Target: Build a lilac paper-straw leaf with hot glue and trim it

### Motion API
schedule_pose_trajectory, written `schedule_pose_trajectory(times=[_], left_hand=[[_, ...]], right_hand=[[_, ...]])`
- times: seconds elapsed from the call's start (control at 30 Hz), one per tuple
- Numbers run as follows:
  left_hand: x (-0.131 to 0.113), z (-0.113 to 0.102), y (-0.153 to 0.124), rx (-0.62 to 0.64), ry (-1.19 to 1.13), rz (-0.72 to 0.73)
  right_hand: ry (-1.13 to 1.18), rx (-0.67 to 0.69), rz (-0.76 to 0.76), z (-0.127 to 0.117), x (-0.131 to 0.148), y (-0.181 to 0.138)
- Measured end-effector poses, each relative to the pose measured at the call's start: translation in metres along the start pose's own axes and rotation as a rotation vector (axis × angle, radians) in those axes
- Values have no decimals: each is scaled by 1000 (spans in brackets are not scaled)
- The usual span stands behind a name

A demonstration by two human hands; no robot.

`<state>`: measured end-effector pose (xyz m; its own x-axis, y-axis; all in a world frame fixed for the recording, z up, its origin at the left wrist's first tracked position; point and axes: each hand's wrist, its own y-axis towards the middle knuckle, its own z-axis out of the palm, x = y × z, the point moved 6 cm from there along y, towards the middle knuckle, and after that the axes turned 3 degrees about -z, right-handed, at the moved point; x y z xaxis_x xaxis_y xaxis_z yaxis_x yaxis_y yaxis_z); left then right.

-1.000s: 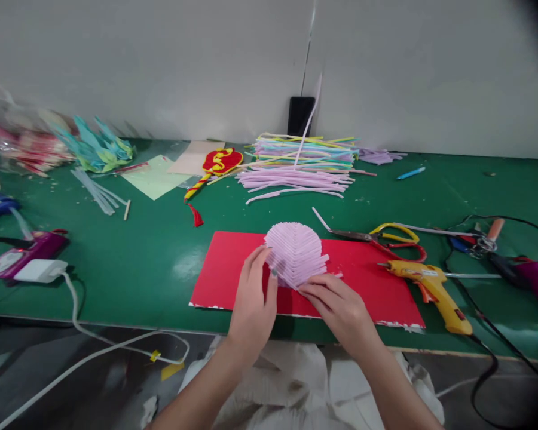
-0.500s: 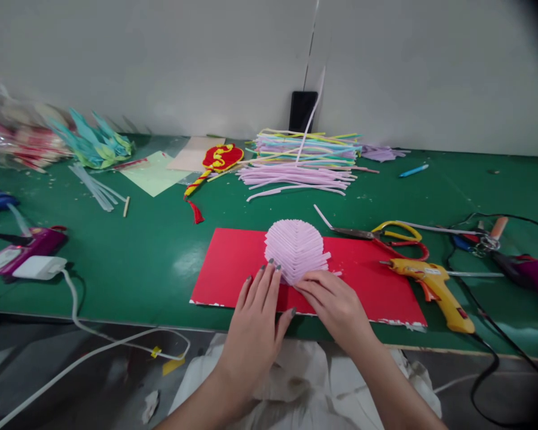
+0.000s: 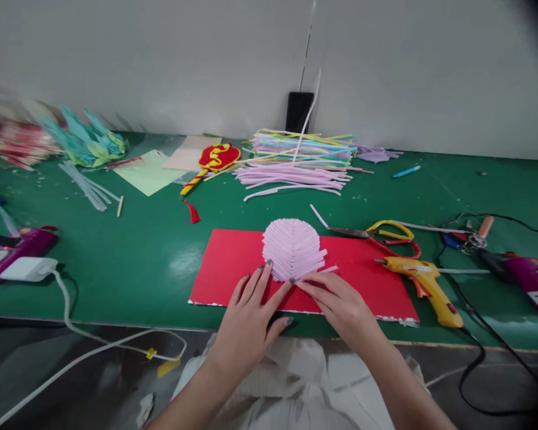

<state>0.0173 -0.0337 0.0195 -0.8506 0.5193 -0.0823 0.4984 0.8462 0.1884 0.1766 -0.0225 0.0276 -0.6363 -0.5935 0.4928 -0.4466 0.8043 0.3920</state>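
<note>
We see 2 bare forearms (image 3: 206,382); left hand (image 3: 246,322) with nails (image 3: 269,262) painted dark grey; creased off-white garment (image 3: 296,388) below, cut hard to tell.

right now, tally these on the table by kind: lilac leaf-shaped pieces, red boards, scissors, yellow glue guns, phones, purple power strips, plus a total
Lilac leaf-shaped piece: 1
Red board: 1
Scissors: 1
Yellow glue gun: 1
Phone: 1
Purple power strips: 2
Total: 7
</note>
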Motion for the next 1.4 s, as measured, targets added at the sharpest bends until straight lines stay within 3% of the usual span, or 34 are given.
schedule_pose_trajectory(times=[0.33, 0.5, 0.83, 1.4], left_hand=[[1, 1, 0, 10, -34, -1], [0, -2, 1, 9, -62, 1], [0, -3, 1, -35, -109, -8], [-1, -6, 0, -48, -137, -3]], right_hand=[[-185, -91, -95, -10, 2, -5], [-263, -57, -90, -6, 2, -12], [-233, -109, -57, -10, 5, -11], [-251, -75, -75, -6, 5, -11]])
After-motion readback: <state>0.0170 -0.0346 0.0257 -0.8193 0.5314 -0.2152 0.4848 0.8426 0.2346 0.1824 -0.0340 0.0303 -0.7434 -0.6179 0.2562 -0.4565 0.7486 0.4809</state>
